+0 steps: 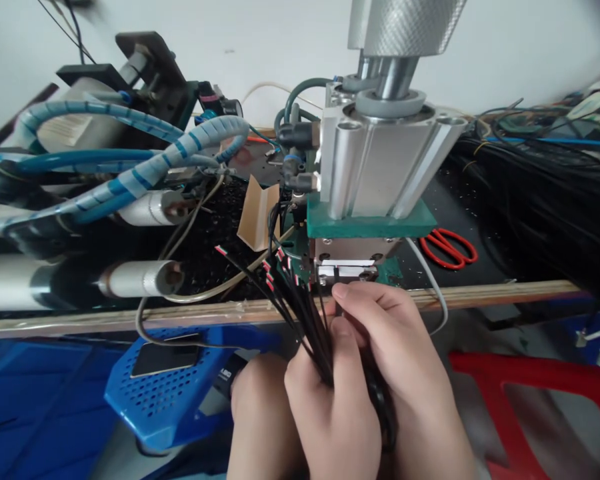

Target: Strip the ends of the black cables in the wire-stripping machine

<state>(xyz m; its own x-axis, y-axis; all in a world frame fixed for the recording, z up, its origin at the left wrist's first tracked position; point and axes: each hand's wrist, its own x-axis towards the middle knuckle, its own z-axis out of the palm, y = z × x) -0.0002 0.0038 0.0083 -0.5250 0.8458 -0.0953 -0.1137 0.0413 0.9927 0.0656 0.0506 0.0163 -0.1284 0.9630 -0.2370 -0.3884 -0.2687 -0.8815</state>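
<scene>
A bundle of black cables (305,317) with short red, white and green wire ends fans out up and left from my left hand (335,400), whose fingers are closed round it. Close beside it on the right, my right hand (390,327) pinches a single black cable (337,275) between thumb and finger. That cable's tip points into the slot of the small metal fixture (347,250), under the green plate (370,220) of a silver pneumatic press (375,160). The lower part of the bundle hangs looped between my palms.
Red-handled scissors (447,249) lie right of the press. A folded cardboard piece (258,213) and blue-wrapped hoses (155,163) are to the left. Black cables (535,200) pile at right. Below the wooden table edge (220,312) are a blue stool (165,393) with a phone (165,358) and a red stool (520,373).
</scene>
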